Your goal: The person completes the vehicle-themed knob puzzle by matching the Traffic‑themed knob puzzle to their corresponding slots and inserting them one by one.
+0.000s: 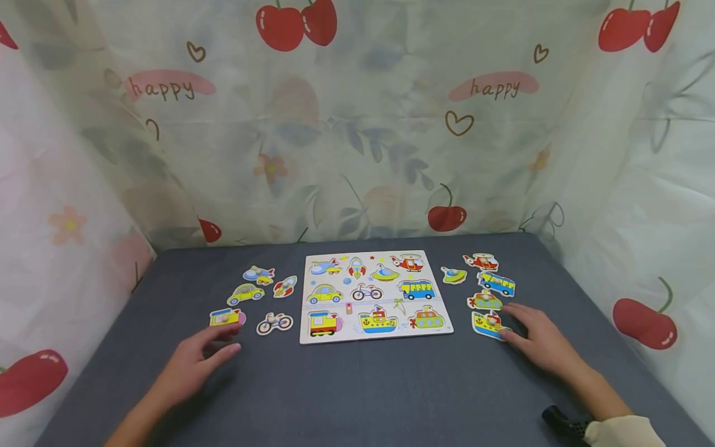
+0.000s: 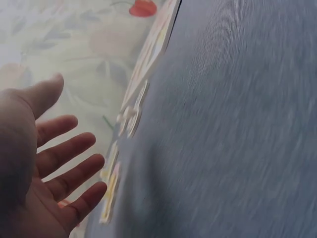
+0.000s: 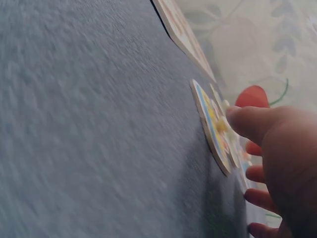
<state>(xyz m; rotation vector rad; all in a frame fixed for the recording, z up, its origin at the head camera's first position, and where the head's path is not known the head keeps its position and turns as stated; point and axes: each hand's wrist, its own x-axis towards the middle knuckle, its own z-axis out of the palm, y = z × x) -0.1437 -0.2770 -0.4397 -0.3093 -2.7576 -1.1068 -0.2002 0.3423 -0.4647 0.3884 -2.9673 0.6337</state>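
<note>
My left hand [image 1: 192, 363] hovers with spread, relaxed fingers over the table, fingertips close to the train piece [image 1: 223, 317]. Just right of it lies a bicycle piece [image 1: 274, 323] with a small knob. In the left wrist view that hand [image 2: 54, 168] shows an unfilled palm. On the other side, my right hand [image 1: 542, 341] reaches in beside the boat piece [image 1: 485, 325], its thumb tip near that piece's edge. The index finger is by the submarine piece [image 1: 484, 301]. From the right wrist, the thumb [image 3: 247, 121] overlaps the boat piece's knob [image 3: 223, 124], without a visible pinch.
Between the hands lies a puzzle board [image 1: 346, 336] printed with vehicles. Plane [image 1: 259, 275], car [image 1: 246, 293] and rocket [image 1: 285, 287] pieces lie left; saucer [image 1: 454, 275], helicopter [image 1: 481, 261] and bus [image 1: 496, 284] pieces lie right. Patterned curtains [image 1: 357, 143] enclose the dark table [image 1: 357, 397].
</note>
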